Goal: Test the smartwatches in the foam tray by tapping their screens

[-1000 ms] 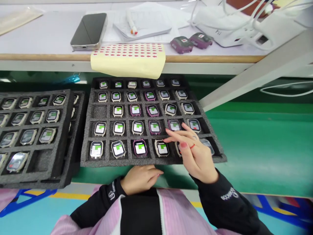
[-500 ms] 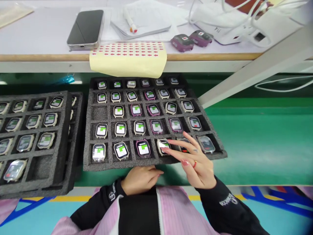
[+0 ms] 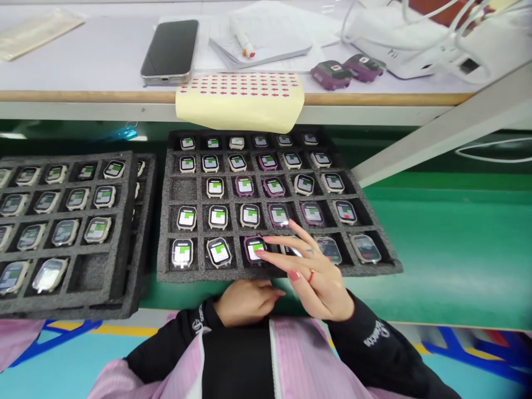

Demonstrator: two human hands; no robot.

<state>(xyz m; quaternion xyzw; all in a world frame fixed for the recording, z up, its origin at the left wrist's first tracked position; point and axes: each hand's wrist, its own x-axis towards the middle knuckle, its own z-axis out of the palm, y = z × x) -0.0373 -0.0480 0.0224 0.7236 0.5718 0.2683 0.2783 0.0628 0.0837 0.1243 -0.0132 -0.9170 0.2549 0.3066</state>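
Observation:
My right hand (image 3: 318, 277) is open, its fingers spread over the front row of a dark grey foam tray (image 3: 211, 275). Its fingertips touch the lit screen of a purple smartwatch (image 3: 251, 249) in the third front compartment from the left. Partly covered by the fingers is another smartwatch (image 3: 291, 249), to the right of the purple one. At the tray's front edge lies my left hand (image 3: 248, 302), its fingers curled together and nothing seen in them. Several cream and purple smartwatches fill the other compartments, many showing green and white screens; one compartment (image 3: 183, 189) at the left is empty.
More foam trays (image 3: 116, 260) of smartwatches are stacked at the left. Above, a shelf (image 3: 100, 55) holds a phone (image 3: 170, 51), papers with a marker (image 3: 245, 44), a yellow sticker sheet (image 3: 241, 102), two purple watches (image 3: 331, 75) and white cables. A slanted white post (image 3: 440, 122) stands right.
My right hand has moved left along the front row, from a cream smartwatch to the purple one beside it. The whole view has shifted slightly; my left hand stays at the tray's edge.

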